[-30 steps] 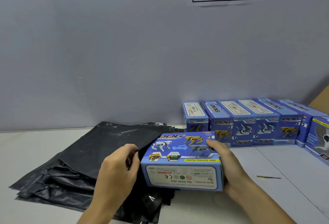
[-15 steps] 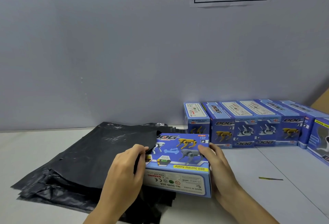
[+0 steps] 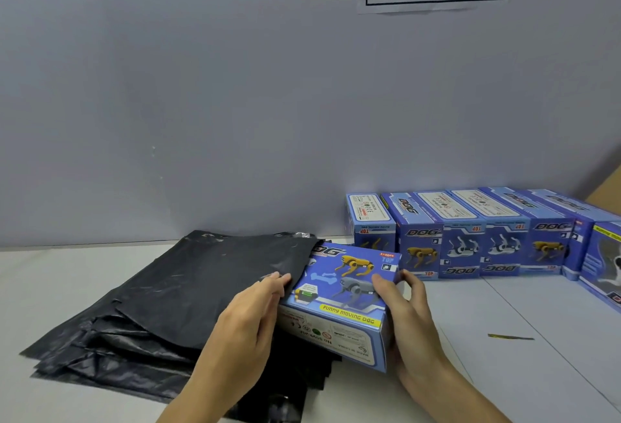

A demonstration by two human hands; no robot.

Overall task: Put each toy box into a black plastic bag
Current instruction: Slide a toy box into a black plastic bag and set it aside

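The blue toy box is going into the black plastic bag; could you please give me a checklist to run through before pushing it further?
1. Blue cardboard toy box gripped by right hand: ok.
2. Left hand lifts the top black plastic bag's edge: ok.
3. Box's far left corner under that edge: ok.
4. Box fully inside bag: not ok, mostly outside.
5. Only one layer lifted: cannot tell.
6. Row of blue boxes clear of the hands: ok.

Glossy black plastic bags (image 3: 188,291) lie stacked on the white counter (image 3: 504,372). The blue cardboard toy box (image 3: 346,291) shows a yellow dog, a grey dog and a yellow strip with lettering. Behind it, the row of blue boxes (image 3: 470,231) shows yellow and white dogs against the grey wall (image 3: 201,86).
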